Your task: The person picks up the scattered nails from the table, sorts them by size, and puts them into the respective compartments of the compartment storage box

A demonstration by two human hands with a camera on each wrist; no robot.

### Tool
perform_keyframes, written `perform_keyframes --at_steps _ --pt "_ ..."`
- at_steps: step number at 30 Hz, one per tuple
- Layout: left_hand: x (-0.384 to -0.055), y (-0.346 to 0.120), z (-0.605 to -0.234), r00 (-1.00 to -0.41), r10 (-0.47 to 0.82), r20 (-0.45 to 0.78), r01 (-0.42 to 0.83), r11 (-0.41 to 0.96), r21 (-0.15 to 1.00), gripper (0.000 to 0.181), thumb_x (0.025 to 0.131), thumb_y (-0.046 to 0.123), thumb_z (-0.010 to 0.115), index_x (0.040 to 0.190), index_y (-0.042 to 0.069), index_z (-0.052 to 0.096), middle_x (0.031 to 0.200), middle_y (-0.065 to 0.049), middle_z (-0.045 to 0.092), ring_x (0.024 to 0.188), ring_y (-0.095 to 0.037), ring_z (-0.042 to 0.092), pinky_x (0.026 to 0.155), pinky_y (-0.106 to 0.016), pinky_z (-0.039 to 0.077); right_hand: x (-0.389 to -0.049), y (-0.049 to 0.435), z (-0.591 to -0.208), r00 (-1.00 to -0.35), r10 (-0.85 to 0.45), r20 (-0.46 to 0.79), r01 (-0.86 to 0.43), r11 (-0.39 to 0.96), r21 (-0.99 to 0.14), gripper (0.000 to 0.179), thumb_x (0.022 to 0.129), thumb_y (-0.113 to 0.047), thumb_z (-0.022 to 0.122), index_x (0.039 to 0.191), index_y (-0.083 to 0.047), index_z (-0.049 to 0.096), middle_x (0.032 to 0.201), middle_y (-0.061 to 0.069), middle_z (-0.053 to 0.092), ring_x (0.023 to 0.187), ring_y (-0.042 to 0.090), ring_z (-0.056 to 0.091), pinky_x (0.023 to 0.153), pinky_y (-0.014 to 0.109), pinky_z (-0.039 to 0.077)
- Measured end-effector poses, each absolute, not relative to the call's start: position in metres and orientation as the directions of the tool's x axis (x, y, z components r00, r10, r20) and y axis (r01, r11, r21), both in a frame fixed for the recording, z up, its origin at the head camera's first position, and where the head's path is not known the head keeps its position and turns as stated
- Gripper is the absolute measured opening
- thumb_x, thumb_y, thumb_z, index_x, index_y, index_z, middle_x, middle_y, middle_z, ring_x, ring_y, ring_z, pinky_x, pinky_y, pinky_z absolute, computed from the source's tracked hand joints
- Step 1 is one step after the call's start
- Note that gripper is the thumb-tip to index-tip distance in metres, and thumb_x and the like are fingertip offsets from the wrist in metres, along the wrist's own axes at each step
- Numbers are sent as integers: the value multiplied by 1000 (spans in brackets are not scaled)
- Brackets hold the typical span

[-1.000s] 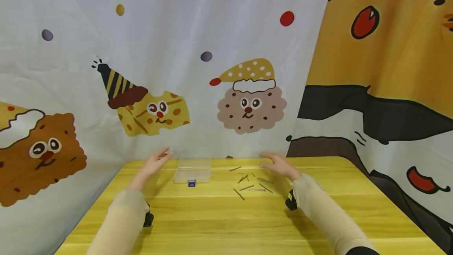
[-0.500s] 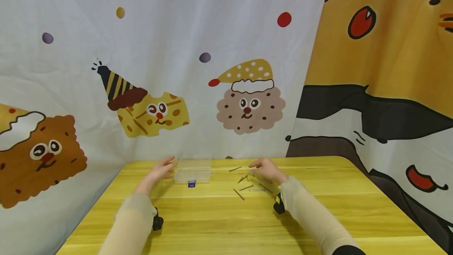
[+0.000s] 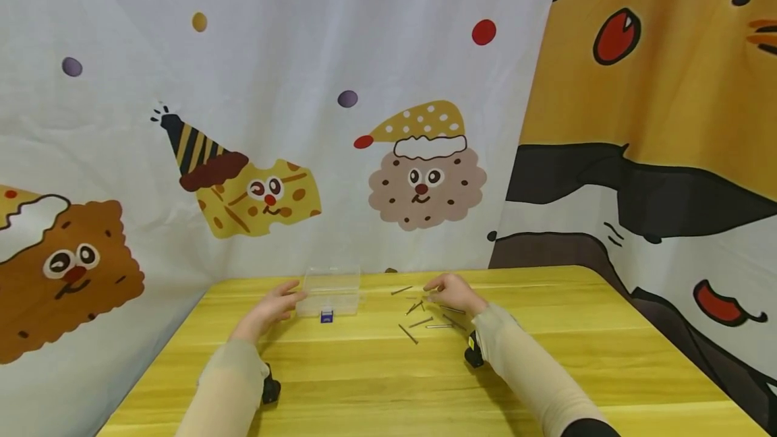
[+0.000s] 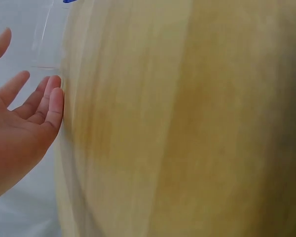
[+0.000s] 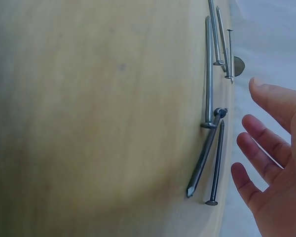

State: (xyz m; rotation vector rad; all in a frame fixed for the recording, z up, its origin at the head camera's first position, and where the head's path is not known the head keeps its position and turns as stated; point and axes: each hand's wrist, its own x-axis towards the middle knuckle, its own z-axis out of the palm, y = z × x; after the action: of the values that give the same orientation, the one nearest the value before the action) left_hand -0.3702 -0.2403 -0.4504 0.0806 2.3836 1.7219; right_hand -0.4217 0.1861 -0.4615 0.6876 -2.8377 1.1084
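A clear plastic box (image 3: 330, 303) with a small blue tag (image 3: 326, 316) at its front lies near the back of the table. My left hand (image 3: 269, 310) is at the box's left side, fingers loosely extended and holding nothing; in the left wrist view the fingertips (image 4: 55, 98) are close to the box, and whether they touch it I cannot tell. Several loose metal nails (image 3: 408, 334) of different lengths are scattered to the right of the box. Over their right side hovers my right hand (image 3: 456, 293). Its fingers are spread and empty, near the nails (image 5: 209, 74) in the right wrist view.
The wooden table (image 3: 364, 383) has yellow-green grain. Behind it hangs a white curtain (image 3: 273, 32) printed with cartoon figures, reaching down to the table's back edge. Each wrist carries a small black camera, such as the one on the right (image 3: 473, 351).
My right hand has moved left, from beside the nails to above them. My left hand has shifted slightly right and lower, nearer the box. The nails and box stay put.
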Motion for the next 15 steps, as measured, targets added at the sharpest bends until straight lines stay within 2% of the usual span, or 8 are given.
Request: perform_keyframes --at_steps 5,11,15 --pt "-371 -240 -452 -977 165 -137 -77 326 942 70 99 24 55 153 -2 18 151 -33 23 133 -50 30 105 -55 34 -419 183 -459 -902 -404 153 -394 626 -673 22 85 -4 71 107 1 73 108 13 69 82 15 58 71 33 51" --pt "-373 -242 -457 -974 174 -147 -79 347 934 72 98 26 57 153 -1 20 150 -29 30 134 -48 30 105 -56 32 -421 180 -461 -903 -412 119 -374 620 -690 22 84 -3 72 106 0 74 106 11 69 63 13 47 58 28 45" --pt "-374 -244 -460 -973 185 -140 -69 347 935 74 97 27 60 153 -2 20 148 -29 34 134 -47 31 106 -57 31 -422 179 -464 -900 -419 117 -380 626 -681 21 84 -2 73 104 -1 75 106 10 70 67 12 50 61 27 47"
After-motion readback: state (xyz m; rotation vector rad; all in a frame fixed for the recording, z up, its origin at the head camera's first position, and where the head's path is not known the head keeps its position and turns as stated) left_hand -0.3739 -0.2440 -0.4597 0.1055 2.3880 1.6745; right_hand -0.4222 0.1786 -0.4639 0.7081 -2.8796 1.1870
